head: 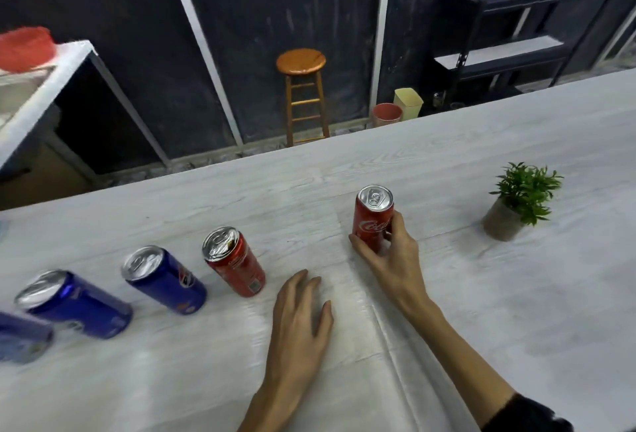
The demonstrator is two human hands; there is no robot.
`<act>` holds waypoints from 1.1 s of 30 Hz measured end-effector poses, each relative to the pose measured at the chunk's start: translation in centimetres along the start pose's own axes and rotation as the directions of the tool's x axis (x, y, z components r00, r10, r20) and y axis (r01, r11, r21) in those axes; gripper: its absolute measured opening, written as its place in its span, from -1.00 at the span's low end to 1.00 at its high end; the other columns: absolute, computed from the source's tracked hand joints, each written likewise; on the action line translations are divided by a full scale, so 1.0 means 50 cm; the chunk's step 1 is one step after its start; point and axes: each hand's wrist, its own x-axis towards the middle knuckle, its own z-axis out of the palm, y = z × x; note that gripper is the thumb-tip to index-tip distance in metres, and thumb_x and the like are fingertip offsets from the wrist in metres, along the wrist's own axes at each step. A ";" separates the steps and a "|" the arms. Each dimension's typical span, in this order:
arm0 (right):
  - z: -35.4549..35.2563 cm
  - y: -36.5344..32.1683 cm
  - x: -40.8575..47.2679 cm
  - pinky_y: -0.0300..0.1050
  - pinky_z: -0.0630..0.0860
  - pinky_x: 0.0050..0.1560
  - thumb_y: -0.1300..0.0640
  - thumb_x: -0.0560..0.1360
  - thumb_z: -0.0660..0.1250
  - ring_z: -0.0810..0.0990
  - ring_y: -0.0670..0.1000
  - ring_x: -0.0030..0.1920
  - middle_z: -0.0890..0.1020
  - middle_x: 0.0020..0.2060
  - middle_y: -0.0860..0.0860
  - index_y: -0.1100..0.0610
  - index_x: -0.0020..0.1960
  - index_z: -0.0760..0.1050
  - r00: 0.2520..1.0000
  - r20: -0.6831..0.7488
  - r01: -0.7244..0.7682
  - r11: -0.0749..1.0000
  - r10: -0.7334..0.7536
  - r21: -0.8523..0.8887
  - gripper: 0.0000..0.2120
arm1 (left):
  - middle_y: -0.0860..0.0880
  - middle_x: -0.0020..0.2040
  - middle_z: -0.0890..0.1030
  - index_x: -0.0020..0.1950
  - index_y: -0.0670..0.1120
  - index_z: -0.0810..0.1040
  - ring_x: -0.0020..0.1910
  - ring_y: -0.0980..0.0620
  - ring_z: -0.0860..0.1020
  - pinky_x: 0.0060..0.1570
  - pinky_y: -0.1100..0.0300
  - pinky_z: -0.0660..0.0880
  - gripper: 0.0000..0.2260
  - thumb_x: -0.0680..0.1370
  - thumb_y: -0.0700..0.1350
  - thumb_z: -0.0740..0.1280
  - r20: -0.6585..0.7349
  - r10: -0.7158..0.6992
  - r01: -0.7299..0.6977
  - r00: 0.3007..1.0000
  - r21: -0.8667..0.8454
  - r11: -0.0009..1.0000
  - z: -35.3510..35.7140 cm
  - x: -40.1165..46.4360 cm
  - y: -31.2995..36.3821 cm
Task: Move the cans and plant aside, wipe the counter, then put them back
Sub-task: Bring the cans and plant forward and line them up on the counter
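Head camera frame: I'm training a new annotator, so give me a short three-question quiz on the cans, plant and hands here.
1. True or false: the right hand grips a blue can.
2. Which stands nearest the plant on the counter? A) the red can in the right hand B) the other red can C) a blue can
3. Fill in: the left hand holds ____, its fingers relaxed.

Key: 1 false, it grips a red can. 2 A. 3 nothing.
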 end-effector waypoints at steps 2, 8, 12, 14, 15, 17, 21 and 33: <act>0.032 -0.016 -0.021 -0.29 0.58 0.10 0.00 0.45 0.60 0.63 -0.27 0.13 0.66 0.14 -0.14 0.02 0.39 0.40 0.997 0.070 0.022 1.000 -0.023 0.007 -0.39 | 0.08 0.50 0.36 0.43 0.00 0.49 0.53 0.14 0.25 0.53 0.32 0.11 -0.65 0.64 -0.02 0.33 -0.023 -0.020 0.020 1.000 -0.001 1.000 -0.016 -0.027 -0.014; 0.097 -0.046 -0.060 -0.42 0.50 0.11 -0.01 0.46 0.59 0.60 -0.31 0.13 0.65 0.18 -0.11 0.07 0.43 0.39 0.970 0.218 0.114 0.993 -0.109 -0.011 -0.36 | 0.08 0.51 0.34 0.42 0.01 0.49 0.54 0.13 0.24 0.53 0.26 0.15 -0.67 0.65 -0.02 0.32 -0.061 -0.065 0.063 0.996 -0.023 0.998 -0.047 -0.079 -0.041; 0.107 -0.049 -0.058 -0.43 0.52 0.08 0.00 0.46 0.59 0.64 -0.11 0.14 0.65 0.18 -0.05 0.08 0.41 0.39 0.967 0.228 0.118 0.993 -0.113 -0.008 -0.37 | 0.09 0.53 0.32 0.42 0.02 0.48 0.54 0.17 0.21 0.52 0.31 0.13 -0.67 0.65 0.00 0.30 -0.058 -0.063 0.062 0.996 -0.021 0.998 -0.054 -0.093 -0.049; 0.103 -0.050 -0.052 -0.46 0.51 0.06 0.00 0.45 0.60 0.64 -0.12 0.16 0.64 0.18 -0.06 0.07 0.40 0.39 0.962 0.254 0.101 0.995 -0.096 -0.005 -0.37 | 0.09 0.53 0.31 0.42 0.02 0.48 0.54 0.18 0.21 0.52 0.29 0.16 -0.67 0.66 0.01 0.29 -0.054 -0.053 0.052 0.997 -0.018 0.998 -0.052 -0.096 -0.050; 0.100 -0.051 -0.051 -0.47 0.51 0.06 -0.03 0.45 0.60 0.63 -0.17 0.17 0.64 0.19 -0.07 0.06 0.40 0.38 0.960 0.266 0.091 0.996 -0.087 -0.004 -0.37 | 0.10 0.53 0.31 0.42 0.02 0.48 0.54 0.18 0.21 0.53 0.27 0.17 -0.67 0.66 0.01 0.29 -0.050 -0.047 0.046 0.998 -0.019 0.999 -0.051 -0.097 -0.048; 0.090 -0.053 -0.055 -0.46 0.50 0.12 -0.13 0.43 0.58 0.56 -0.34 0.19 0.61 0.22 -0.13 0.00 0.43 0.34 0.955 0.287 0.084 0.996 -0.080 -0.003 -0.31 | 0.11 0.52 0.32 0.43 0.02 0.48 0.54 0.20 0.21 0.53 0.24 0.19 -0.66 0.66 0.02 0.28 -0.040 -0.028 0.027 0.999 -0.028 0.999 -0.043 -0.101 -0.041; 0.055 -0.044 -0.061 -0.24 0.42 0.34 -0.28 0.40 0.51 0.50 -0.22 0.37 0.56 0.37 -0.10 -0.05 0.52 0.26 0.963 0.261 0.075 0.997 -0.069 -0.014 -0.18 | 0.13 0.50 0.33 0.44 0.02 0.46 0.52 0.25 0.20 0.52 0.30 0.16 -0.66 0.67 0.03 0.26 -0.004 0.044 -0.044 0.999 -0.027 0.999 -0.022 -0.103 -0.018; -0.156 0.065 -0.069 -0.33 0.37 0.31 -0.08 0.60 0.43 0.48 -0.05 0.41 0.53 0.41 -0.02 0.08 0.50 0.36 0.969 -0.222 -0.138 0.983 0.108 -0.124 -0.44 | 0.06 0.55 0.29 0.53 -0.03 0.37 0.58 0.15 0.18 0.57 0.18 0.14 -0.57 0.67 0.02 0.24 0.199 0.235 -0.236 0.951 -0.019 0.972 0.094 0.012 0.101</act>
